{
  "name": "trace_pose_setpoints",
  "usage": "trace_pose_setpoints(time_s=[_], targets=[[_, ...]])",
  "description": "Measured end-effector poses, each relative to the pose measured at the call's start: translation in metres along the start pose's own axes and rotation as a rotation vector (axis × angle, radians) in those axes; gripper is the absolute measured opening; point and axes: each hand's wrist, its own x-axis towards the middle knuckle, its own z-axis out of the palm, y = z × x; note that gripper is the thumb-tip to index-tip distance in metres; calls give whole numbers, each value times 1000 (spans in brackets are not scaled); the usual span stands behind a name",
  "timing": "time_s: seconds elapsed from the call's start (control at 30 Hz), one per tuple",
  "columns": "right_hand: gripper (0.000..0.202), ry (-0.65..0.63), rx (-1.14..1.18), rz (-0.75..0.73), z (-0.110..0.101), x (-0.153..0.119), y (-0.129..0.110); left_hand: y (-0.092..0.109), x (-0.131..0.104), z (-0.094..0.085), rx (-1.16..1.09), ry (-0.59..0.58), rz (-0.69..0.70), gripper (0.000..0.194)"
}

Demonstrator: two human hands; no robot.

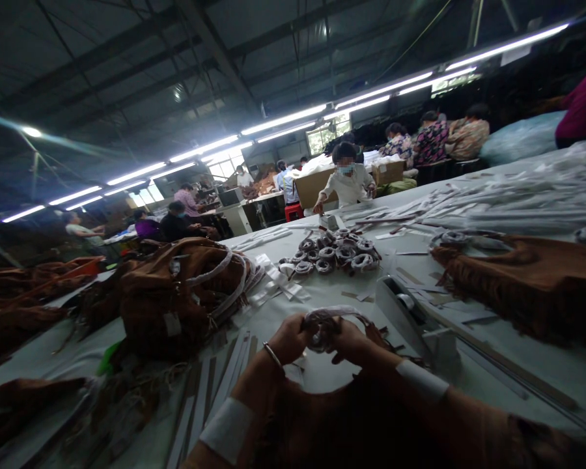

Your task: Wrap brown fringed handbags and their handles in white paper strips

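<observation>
Both hands meet at the lower centre around a wrapped strap (pixel 339 314), a whitish plastic-covered band bent into a coil with a brown end trailing right. My left hand (pixel 289 337), a bracelet at its wrist, is closed on the coil's left side. On the coil's right side my right hand (pixel 354 342) is closed too, its fingers curled. White patches sit on both forearms. Beyond the hands lies a pile of similar rolled straps (pixel 339 251). A tape dispenser (pixel 410 312) stands right of my right hand.
A brown bag (pixel 166 293) with wrapped handles sits at left, another brown bag (pixel 527 277) at right. Long wrapped straps (pixel 517 202) cover the far right of the table (pixel 273 322). Strips lie near my left forearm. A person (pixel 349 185) leans at the far edge; others sit beyond.
</observation>
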Motion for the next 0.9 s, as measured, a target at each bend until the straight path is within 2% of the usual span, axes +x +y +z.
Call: trace_pose_setpoints(time_s=[0.07,0.13,0.2,0.27,0.3,0.37,0.47,0.53,0.63,0.8,0.9], targets=[[15,79,-432,-98,-15,-13,-11,-2,0,-3,54,20,4,26],[17,190,-818,-333,-26,-27,-27,0,0,-5,95,7,6,25],[34,238,-1006,-614,-30,-36,-42,5,1,-4,127,-30,16,24],[51,160,-1117,-798,-26,-37,-54,13,1,-1,137,-67,56,24],[51,97,-1168,-815,-23,-34,-58,17,0,1,131,-82,84,25],[37,-12,-1231,-719,-15,-26,-61,22,-2,2,115,-86,121,27],[17,-29,-1231,-559,-6,-14,-56,24,-7,-1,74,-80,50,32],[13,-2,-1210,-584,-4,-10,-49,25,-11,-5,-29,-137,-16,41],[12,-10,-1171,-684,-7,-7,-37,26,-14,-8,-211,-208,-45,56],[10,12,-1149,-718,-10,-5,-33,25,-8,-1,-341,-227,-161,60],[11,14,-1192,-715,-12,-10,-39,26,-5,6,-404,-184,-185,59]])
